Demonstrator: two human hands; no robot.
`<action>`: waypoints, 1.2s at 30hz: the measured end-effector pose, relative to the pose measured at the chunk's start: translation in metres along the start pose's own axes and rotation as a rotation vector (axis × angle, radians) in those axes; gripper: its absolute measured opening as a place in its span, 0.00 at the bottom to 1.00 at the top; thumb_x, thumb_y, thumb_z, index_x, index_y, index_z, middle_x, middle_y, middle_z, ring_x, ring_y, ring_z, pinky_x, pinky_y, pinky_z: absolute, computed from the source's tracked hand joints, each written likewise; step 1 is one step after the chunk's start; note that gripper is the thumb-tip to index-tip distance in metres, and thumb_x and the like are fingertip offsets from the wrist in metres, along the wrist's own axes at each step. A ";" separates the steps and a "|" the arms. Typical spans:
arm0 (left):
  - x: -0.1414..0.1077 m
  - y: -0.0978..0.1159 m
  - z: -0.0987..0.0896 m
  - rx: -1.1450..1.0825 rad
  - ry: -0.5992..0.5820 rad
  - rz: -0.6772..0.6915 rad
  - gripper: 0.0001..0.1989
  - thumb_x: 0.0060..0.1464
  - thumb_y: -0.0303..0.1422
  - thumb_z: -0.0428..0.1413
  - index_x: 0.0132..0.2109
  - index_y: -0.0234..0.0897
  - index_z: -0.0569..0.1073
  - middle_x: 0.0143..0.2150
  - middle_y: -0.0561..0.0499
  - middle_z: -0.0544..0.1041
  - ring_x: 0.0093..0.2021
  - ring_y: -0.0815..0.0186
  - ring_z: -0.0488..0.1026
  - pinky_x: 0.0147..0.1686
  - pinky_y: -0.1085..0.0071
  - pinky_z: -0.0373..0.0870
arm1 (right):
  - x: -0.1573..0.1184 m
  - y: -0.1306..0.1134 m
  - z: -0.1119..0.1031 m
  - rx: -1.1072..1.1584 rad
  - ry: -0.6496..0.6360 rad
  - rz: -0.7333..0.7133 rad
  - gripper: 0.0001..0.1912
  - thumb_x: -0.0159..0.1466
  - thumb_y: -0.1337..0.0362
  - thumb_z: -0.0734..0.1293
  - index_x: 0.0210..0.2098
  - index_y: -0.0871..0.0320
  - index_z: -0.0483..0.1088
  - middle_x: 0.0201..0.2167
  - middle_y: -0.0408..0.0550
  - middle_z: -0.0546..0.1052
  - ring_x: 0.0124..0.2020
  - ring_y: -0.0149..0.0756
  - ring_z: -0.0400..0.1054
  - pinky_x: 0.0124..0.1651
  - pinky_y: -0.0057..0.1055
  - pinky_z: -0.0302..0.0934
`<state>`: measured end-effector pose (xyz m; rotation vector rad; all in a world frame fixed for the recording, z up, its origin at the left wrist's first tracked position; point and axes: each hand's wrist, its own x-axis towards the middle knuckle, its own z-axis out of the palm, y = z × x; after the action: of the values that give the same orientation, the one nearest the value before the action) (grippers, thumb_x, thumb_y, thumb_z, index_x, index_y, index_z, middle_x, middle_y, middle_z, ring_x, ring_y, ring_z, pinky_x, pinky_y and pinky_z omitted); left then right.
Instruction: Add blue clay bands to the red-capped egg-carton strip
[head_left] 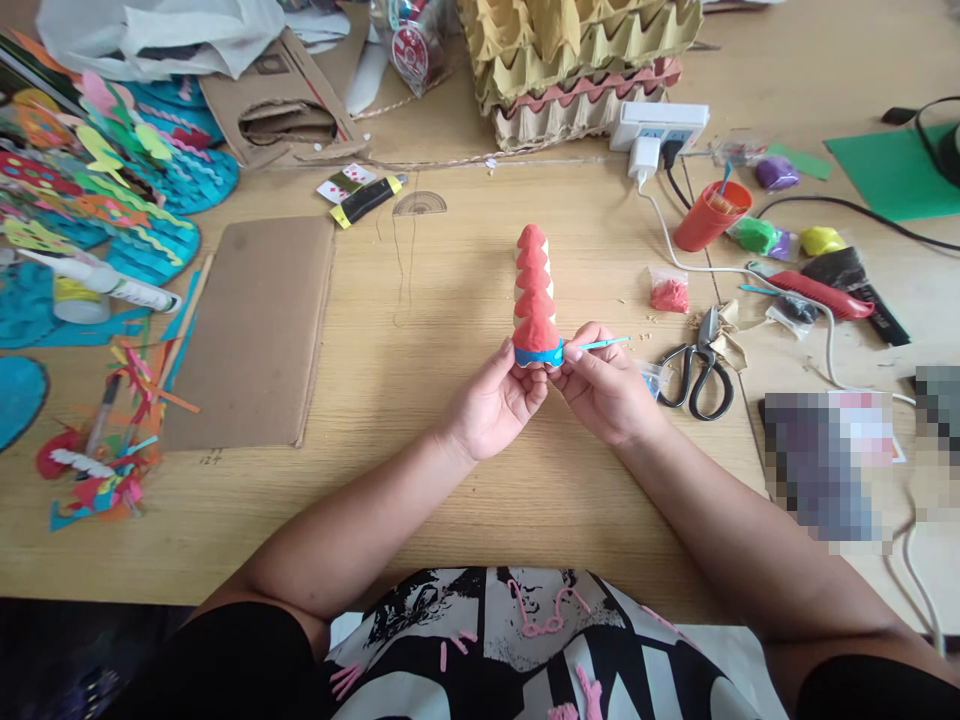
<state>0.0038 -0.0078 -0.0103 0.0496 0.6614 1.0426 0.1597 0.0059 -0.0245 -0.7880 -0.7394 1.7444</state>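
A tall stack of egg-carton cups (533, 275) stands between my hands, coated in red clay with pale patches along its sides. Around its near end runs a blue clay band (531, 356). My left hand (496, 400) grips the stack at this banded end, thumb on the left side and fingers underneath. My right hand (609, 388) pinches a thin light-blue modelling tool (607, 343), its fingers against the band's right side. The tool's inner tip is hidden by the fingers. A small clear packet with blue in it (651, 378) lies partly behind the right hand.
Black-handled scissors (705, 365) and a red clay packet (669, 292) lie to the right. Farther off are a red cup (712, 216), a power strip (660, 122) with cables, and egg trays (577, 70). A cardboard sheet (247, 330) and paper scraps (112, 460) lie left.
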 end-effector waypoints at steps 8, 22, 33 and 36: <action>0.000 -0.001 0.000 -0.005 0.002 0.000 0.13 0.72 0.34 0.54 0.41 0.32 0.80 0.32 0.50 0.80 0.32 0.74 0.79 0.35 0.80 0.78 | 0.000 -0.001 0.001 -0.006 -0.002 -0.009 0.20 0.55 0.55 0.83 0.31 0.51 0.70 0.28 0.36 0.82 0.31 0.30 0.76 0.43 0.32 0.76; 0.000 0.000 0.000 -0.023 0.002 -0.006 0.15 0.73 0.35 0.53 0.42 0.30 0.80 0.34 0.49 0.81 0.31 0.74 0.79 0.35 0.80 0.79 | 0.000 -0.001 0.001 -0.010 -0.018 -0.017 0.18 0.56 0.55 0.83 0.31 0.51 0.71 0.29 0.37 0.81 0.31 0.29 0.75 0.42 0.31 0.75; 0.000 -0.001 0.000 -0.011 0.030 -0.021 0.14 0.72 0.36 0.55 0.40 0.30 0.79 0.32 0.50 0.78 0.32 0.74 0.78 0.35 0.79 0.79 | -0.003 0.001 0.000 -0.041 0.006 -0.042 0.19 0.56 0.54 0.83 0.33 0.52 0.71 0.28 0.37 0.79 0.31 0.28 0.74 0.43 0.29 0.73; 0.000 0.000 0.000 -0.024 0.027 -0.020 0.15 0.73 0.35 0.54 0.39 0.30 0.79 0.33 0.50 0.79 0.31 0.74 0.78 0.35 0.79 0.79 | -0.003 0.000 -0.001 -0.032 -0.003 -0.030 0.18 0.57 0.54 0.83 0.33 0.51 0.71 0.29 0.37 0.80 0.32 0.29 0.75 0.43 0.30 0.74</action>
<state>0.0043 -0.0078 -0.0106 0.0079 0.6723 1.0336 0.1607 0.0034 -0.0246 -0.7918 -0.7787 1.7109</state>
